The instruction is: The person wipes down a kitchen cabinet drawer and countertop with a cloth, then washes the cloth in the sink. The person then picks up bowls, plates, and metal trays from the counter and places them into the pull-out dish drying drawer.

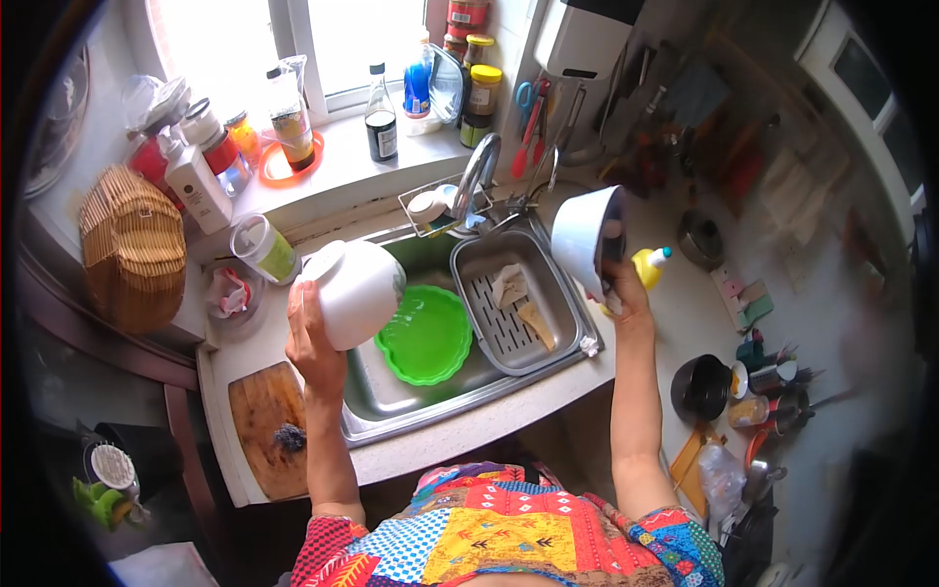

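My left hand [315, 344] is closed on a white bowl [354, 292], tilted on its side with its foot toward the upper left, above the sink's left part. In my right hand [623, 286] is a pale blue-white bowl [583, 240], also tipped sideways over the counter right of the sink; its dark opening faces right, and my fingers reach its rim. Below the white bowl a green scalloped basin [425, 338] sits in the sink [364, 391]. A grey draining basket [469, 338] at the sink's right holds a crumpled cloth [510, 286] and a tan piece [536, 325].
A faucet [476, 176] rises behind the sink. Bottles line the windowsill, including a dark sauce bottle [381, 122]. At left lies a wooden cutting board [269, 426] with a dark scrubber [290, 437]. A yellow bottle [646, 269] and a black pot [700, 388] stand at right.
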`<state>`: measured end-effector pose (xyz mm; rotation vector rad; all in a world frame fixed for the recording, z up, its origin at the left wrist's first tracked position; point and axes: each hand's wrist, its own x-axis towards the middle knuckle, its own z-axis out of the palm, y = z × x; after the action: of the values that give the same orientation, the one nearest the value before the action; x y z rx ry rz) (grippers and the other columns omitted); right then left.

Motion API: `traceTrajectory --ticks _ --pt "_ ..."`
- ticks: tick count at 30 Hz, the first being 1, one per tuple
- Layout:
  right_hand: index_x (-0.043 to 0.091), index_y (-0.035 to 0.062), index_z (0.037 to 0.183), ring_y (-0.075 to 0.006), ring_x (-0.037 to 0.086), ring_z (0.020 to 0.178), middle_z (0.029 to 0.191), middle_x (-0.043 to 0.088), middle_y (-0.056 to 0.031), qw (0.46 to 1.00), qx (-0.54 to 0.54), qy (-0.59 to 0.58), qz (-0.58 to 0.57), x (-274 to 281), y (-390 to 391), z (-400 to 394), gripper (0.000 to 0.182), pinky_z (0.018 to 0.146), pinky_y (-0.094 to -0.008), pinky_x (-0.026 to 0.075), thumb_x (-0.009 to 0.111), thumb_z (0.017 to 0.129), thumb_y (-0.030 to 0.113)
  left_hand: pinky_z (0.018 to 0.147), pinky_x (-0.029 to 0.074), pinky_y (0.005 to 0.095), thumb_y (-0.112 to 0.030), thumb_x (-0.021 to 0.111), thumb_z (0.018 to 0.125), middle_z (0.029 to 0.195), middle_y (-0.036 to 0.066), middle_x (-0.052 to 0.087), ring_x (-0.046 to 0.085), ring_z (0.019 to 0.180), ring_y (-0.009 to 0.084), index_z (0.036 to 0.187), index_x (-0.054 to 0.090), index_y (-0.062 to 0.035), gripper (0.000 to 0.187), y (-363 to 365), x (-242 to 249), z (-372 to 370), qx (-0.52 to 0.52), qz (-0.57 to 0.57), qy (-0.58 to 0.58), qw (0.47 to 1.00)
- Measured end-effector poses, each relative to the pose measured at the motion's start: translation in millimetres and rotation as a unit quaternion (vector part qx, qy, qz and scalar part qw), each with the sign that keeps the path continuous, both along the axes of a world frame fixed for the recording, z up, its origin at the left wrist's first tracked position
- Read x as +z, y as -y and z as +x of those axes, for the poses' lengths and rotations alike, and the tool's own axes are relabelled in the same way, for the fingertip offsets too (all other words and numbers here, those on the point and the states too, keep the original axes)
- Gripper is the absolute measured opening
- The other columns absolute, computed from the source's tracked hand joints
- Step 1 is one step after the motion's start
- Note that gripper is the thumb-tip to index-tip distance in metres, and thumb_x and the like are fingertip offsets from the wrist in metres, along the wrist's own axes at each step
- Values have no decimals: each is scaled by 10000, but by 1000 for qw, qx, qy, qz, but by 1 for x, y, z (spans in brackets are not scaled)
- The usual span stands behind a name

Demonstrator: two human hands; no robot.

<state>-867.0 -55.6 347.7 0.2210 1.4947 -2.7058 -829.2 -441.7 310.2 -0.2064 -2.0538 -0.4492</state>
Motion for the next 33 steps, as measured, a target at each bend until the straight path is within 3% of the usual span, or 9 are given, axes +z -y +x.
traceTrajectory --ticks 3,5,11,19,21,23,27,30,33 --pt "545 -29 911 -238 607 633 742 604 -136 857 -47 -36 511 -103 -18 -4 184 593 -354 503 526 739 34 826 455 408 34 634 678 1121 195 519 516 1028 360 1215 396 -49 594 4 3 -3 -19 -1 -18 1000" --pt "548 -57 874 -273 598 648 732 591 -191 540 -143 -25 829 -111 18 28 185 654 -381 473 520 697 -12 824 455 409 28 637 676 1122 193 520 519 1025 358 1217 395 -49 598 8 1 -4 -22 -4 -16 1000" --pt "570 -67 812 -98 529 630 710 567 -37 867 -137 90 471 -134 -10 100 140 548 -259 432 496 693 -58 828 449 397 0 646 671 1129 177 524 530 1010 347 1220 399 -46 604 9 11 -14 -55 -4 -6 998" --pt "468 2 530 -57 359 486 519 377 48 885 -298 132 334 -141 -10 241 211 369 -291 291 610 682 34 800 479 351 -137 549 808 1115 153 534 564 929 282 1203 419 8 440 -1 9 -17 -146 -9 12 989" --pt "478 -13 533 -86 392 479 499 405 21 893 -341 125 265 -155 -3 281 164 388 -310 325 588 641 44 619 490 440 -106 595 730 924 215 581 590 751 357 1235 343 -30 569 10 -19 -32 66 -92 -10 993" --pt "499 -32 573 -114 426 491 498 437 -34 889 -353 170 238 -123 5 334 162 426 -330 358 584 627 95 727 466 362 -312 485 827 1136 195 505 523 1015 293 1209 414 17 509 -1 -41 -25 -59 145 161 975" --pt "528 -25 678 -174 472 593 603 490 -113 819 -408 297 274 -119 30 435 245 524 -345 380 605 636 204 610 470 301 -146 483 760 994 175 542 527 845 238 1062 508 26 349 -79 -83 26 -299 457 499 673" --pt "579 -7 725 -81 449 590 629 510 -4 796 -511 255 199 -177 54 508 164 504 -265 361 625 680 144 550 417 241 48 466 720 666 57 527 476 582 154 714 542 53 76 -147 -111 127 -466 70 535 701" --pt "600 1 791 -75 473 616 680 538 14 804 -530 259 76 -159 76 585 117 549 -241 393 601 714 90 537 464 238 -19 496 697 687 70 478 479 563 158 741 482 26 64 -219 -134 226 -316 362 775 410"
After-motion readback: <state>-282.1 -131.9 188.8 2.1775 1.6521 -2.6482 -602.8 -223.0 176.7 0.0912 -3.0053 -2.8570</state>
